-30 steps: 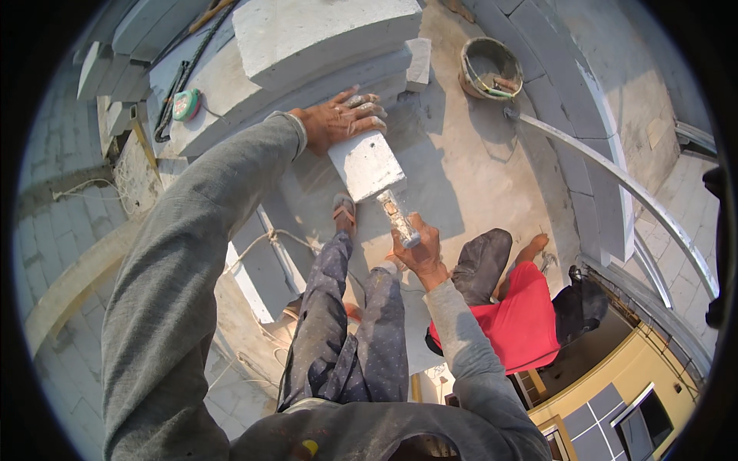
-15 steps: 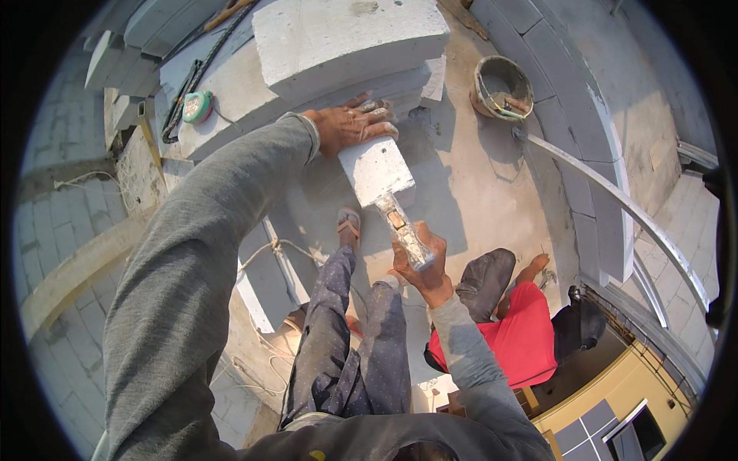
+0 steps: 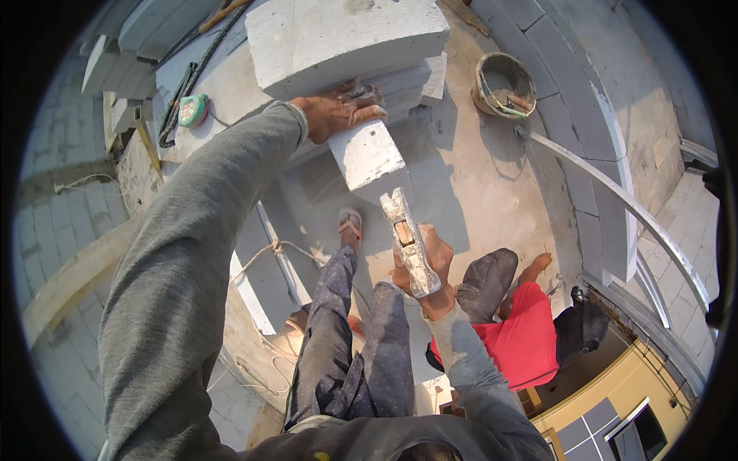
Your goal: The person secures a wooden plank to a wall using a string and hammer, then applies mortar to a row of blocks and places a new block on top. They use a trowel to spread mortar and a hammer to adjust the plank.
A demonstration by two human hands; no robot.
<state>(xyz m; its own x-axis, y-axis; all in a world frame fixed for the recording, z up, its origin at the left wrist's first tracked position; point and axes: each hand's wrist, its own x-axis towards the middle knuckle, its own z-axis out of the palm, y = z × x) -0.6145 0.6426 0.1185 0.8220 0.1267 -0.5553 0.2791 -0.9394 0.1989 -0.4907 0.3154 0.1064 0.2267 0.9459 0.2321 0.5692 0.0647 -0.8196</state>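
Observation:
My left hand (image 3: 338, 114) lies across the far end of a small white block (image 3: 367, 157), its fingers stretched out rather than curled round it. Between the large stacked blocks and my legs, this block's near end sticks out toward me. A hammer (image 3: 410, 244) is in my right hand (image 3: 438, 265), which is closed round its handle. Its pale, mortar-crusted head shows from above, with the handle's wooden end in the eye. A small gap appears between the head and the block's near corner. Most of the handle is hidden under the head and hand.
Large white blocks (image 3: 338, 42) are stacked at the far side, with a green tape measure (image 3: 193, 111) to their left. A mortar bucket (image 3: 503, 86) stands far right beside a curved block wall (image 3: 576, 146). A person in a red shirt (image 3: 516, 338) crouches at near right.
The hammer and my right hand have drawn back toward me, away from the block's near end. My left hand and the block appear slightly farther left.

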